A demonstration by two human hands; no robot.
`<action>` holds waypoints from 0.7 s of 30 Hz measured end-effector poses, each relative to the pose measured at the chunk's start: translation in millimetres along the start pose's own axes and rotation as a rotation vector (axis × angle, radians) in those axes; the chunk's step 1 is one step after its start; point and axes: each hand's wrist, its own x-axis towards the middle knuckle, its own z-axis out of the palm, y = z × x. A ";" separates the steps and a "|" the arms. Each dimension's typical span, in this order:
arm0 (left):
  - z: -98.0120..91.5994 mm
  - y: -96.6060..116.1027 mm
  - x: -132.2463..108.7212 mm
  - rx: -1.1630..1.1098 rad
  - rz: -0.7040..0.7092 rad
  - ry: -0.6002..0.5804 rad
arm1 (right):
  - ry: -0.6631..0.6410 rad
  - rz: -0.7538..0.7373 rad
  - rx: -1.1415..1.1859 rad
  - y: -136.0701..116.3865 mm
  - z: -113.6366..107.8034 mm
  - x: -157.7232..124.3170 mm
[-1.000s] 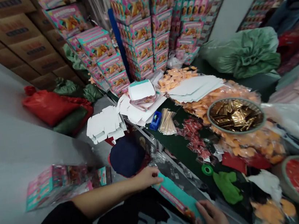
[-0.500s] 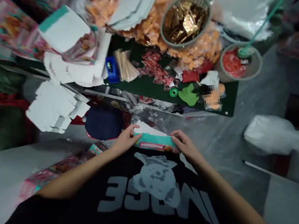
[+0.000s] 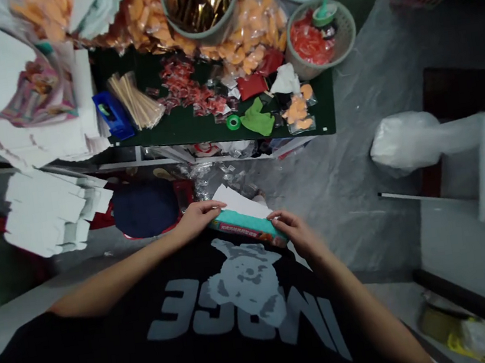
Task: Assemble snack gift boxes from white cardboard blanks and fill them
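Observation:
Close to my body I hold a printed cardboard box, teal and pink along its side, with a white inner flap standing up beyond it. My left hand pinches the box's left end, thumb and fingers closed on the edge. At the right end, my right hand grips the corner with curled fingers. The underside of the box is hidden against my black shirt.
Ahead stands a dark green table with a blue tape dispenser, wooden sticks, red packets and a basket of gold packets. White flat boxes are stacked at left, by a dark blue stool.
The view has turned, so the table and its things sit further left and higher. Both hands keep their hold on the box, whose white flap shows more.

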 end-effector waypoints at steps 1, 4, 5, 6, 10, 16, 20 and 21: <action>4.2 6.1 5.0 0.039 -0.004 -0.053 | -0.001 -0.015 -0.014 4.0 -9.2 0.1; 22.2 27.0 25.3 0.226 -0.014 -0.213 | -0.012 -0.078 -0.108 16.0 -44.5 -1.1; 31.0 34.9 34.0 0.315 0.010 -0.248 | -0.014 -0.106 -0.152 20.4 -58.6 -2.8; 41.6 43.4 43.5 0.400 0.048 -0.273 | -0.015 -0.135 -0.199 25.1 -73.8 -5.3; 99.2 85.8 84.1 0.584 0.147 -0.400 | -0.012 -0.214 -0.351 45.9 -140.8 -21.3; 199.9 160.0 131.9 0.709 0.042 -0.586 | -0.001 -0.213 -0.313 68.2 -242.5 -49.0; 252.0 203.9 159.0 0.755 0.122 -0.665 | 0.099 -0.220 -0.213 76.4 -294.3 -65.3; 262.7 213.9 166.5 0.749 0.136 -0.699 | 0.134 -0.221 -0.167 78.7 -304.9 -68.4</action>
